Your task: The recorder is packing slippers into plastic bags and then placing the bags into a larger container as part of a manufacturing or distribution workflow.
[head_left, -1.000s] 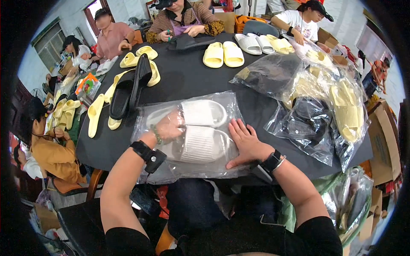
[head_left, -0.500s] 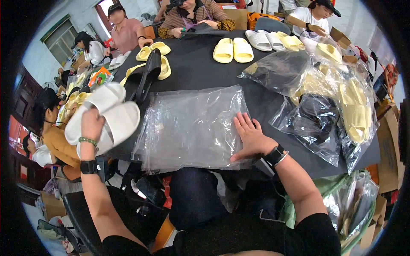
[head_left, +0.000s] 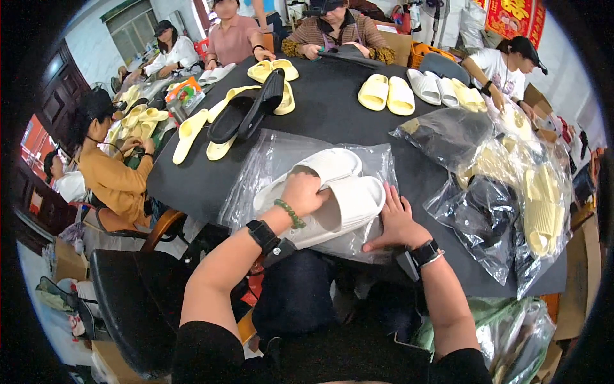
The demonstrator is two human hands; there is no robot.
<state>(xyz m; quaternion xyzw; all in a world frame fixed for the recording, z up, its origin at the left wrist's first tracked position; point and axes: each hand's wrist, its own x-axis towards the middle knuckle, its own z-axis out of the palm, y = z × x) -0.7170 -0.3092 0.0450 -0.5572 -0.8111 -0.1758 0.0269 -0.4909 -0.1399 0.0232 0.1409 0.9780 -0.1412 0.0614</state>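
A pair of white slippers [head_left: 355,203] is over the clear plastic bags [head_left: 246,173] stacked at the table's near edge. My left hand [head_left: 306,194] grips the pair, its fingers tucked in at the slippers' foot openings. Flat on the bags, just right of the slippers' toes, lies my right hand [head_left: 401,223] with its fingers stretched out. Whether the slippers' soles rest fully on the bags I cannot tell.
Black slippers [head_left: 263,105] and yellow slippers [head_left: 190,136] lie at the left of the black table [head_left: 332,109]. Another yellow pair [head_left: 387,95] stands at the back. Bagged slippers [head_left: 543,211] pile up at the right. Several people sit around the table.
My left hand has brought the white slippers from the table's left side rightward onto the bags. My right hand stays on the bags. The whole view has shifted.
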